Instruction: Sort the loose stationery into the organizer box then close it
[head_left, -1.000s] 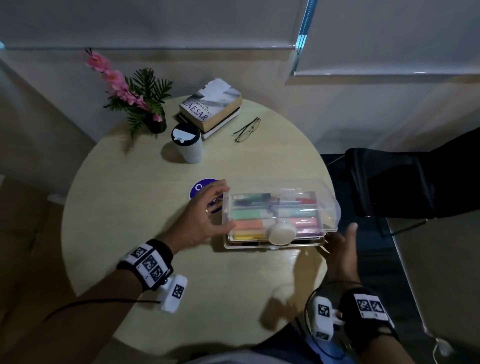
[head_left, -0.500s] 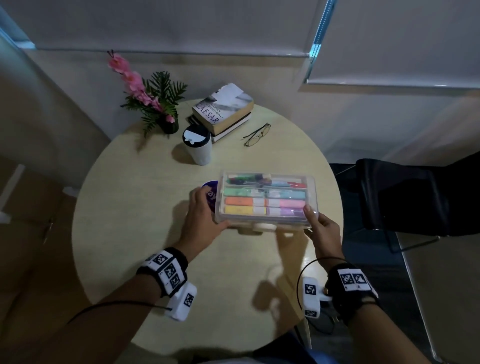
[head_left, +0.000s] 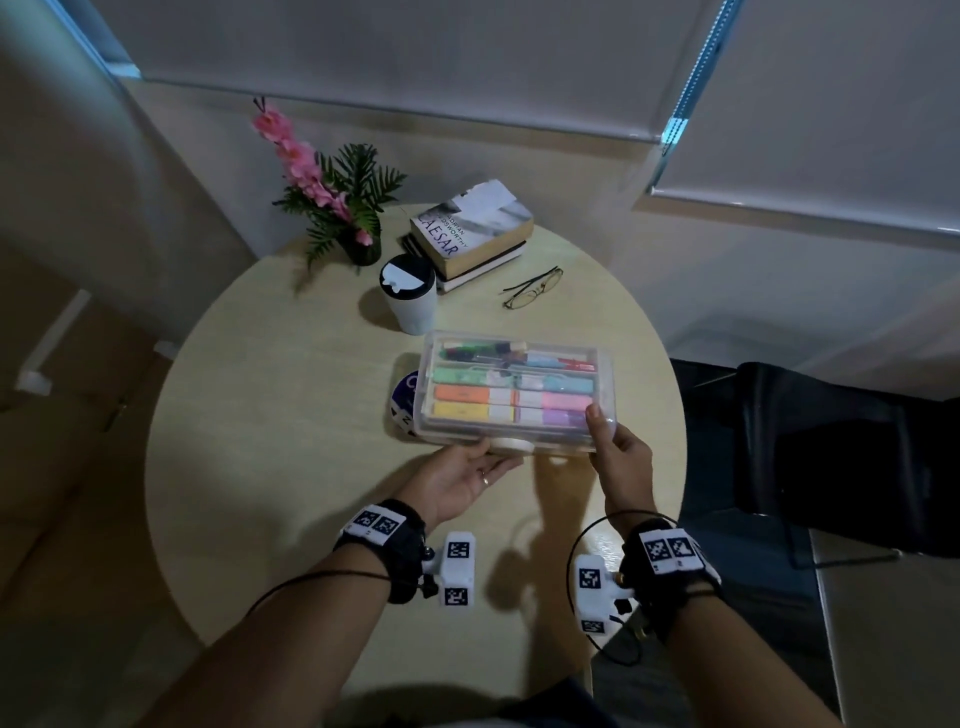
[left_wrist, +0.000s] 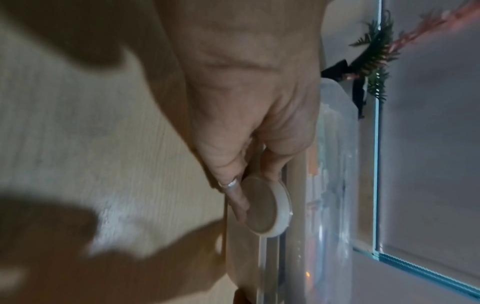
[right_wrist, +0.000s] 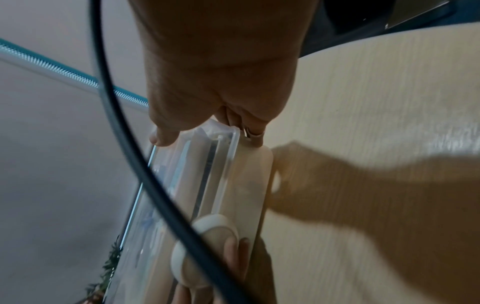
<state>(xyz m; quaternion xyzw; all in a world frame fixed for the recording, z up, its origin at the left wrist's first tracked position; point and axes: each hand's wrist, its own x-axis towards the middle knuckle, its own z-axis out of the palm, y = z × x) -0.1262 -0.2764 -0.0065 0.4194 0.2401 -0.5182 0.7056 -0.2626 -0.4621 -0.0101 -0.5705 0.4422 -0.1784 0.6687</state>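
The clear organizer box (head_left: 514, 389) has its lid down over rows of coloured markers and pens, and it is held slightly above the round table (head_left: 285, 415). My left hand (head_left: 467, 473) lies palm up under the front edge. Its fingers (left_wrist: 239, 201) are fairly straight against the round white latch (left_wrist: 270, 207) on the box front (left_wrist: 335, 185). My right hand (head_left: 613, 447) pinches the front right corner, thumb on the lid and fingers beneath. In the right wrist view the right hand (right_wrist: 221, 92) grips the box (right_wrist: 207, 164), with the latch (right_wrist: 207, 246) below it.
Behind the box stand a white cup with a black lid (head_left: 409, 293), stacked books (head_left: 472, 228), glasses (head_left: 532, 287) and a pink flower arrangement (head_left: 332, 192). A purple round disc (head_left: 408, 400) lies partly hidden under the box's left end. A black chair (head_left: 831, 452) stands right of the table.
The raised lid has come down onto the box. My right hand took the front right corner. My left hand left the box's left side and turned palm up under the front latch.
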